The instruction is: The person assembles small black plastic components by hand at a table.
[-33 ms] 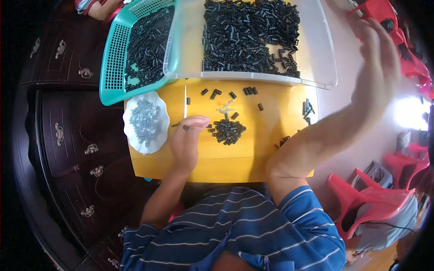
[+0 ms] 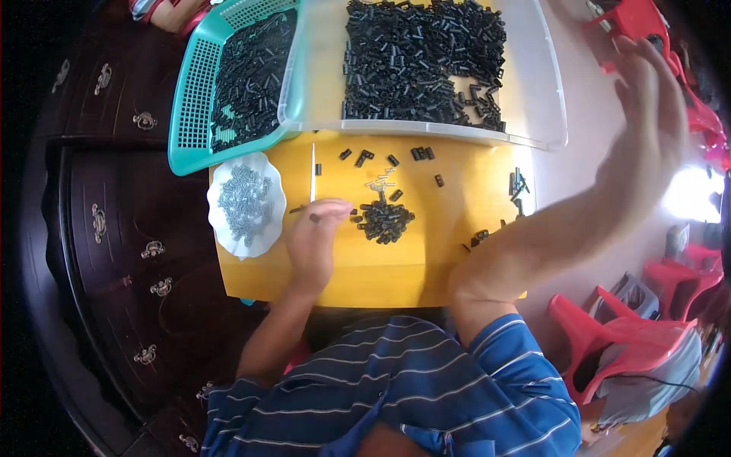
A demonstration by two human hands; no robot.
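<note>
- Here, my left hand point(image 2: 311, 244) is over the left part of the yellow table point(image 2: 358, 286), fingers bent inward. A small dark piece point(image 2: 314, 218) shows against it; whether the fingers grip it, I cannot tell.
- My right hand point(image 2: 647, 114) is raised well out to the right, past the table's edge, blurred. Cannot tell how wide its fingers are, or whether they hold anything.
- Heap of black pieces point(image 2: 386, 222) on the table, just right of my left fingertips.
- Beyond the heap: a cluster of thin pale pins point(image 2: 381, 181), loose black pieces point(image 2: 439, 180) scattered around.
- White dish point(image 2: 215, 209), wavy rim, left of my left hand; clear bits point(image 2: 245, 199) inside.
- White strip point(image 2: 313, 171) on the table, between dish and pins.
- Far side: green basket point(image 2: 186, 122) and clear tub point(image 2: 537, 76), side by side, many black pieces in both.
- Red chair point(image 2: 647, 335) at lower right, beside the table.
</note>
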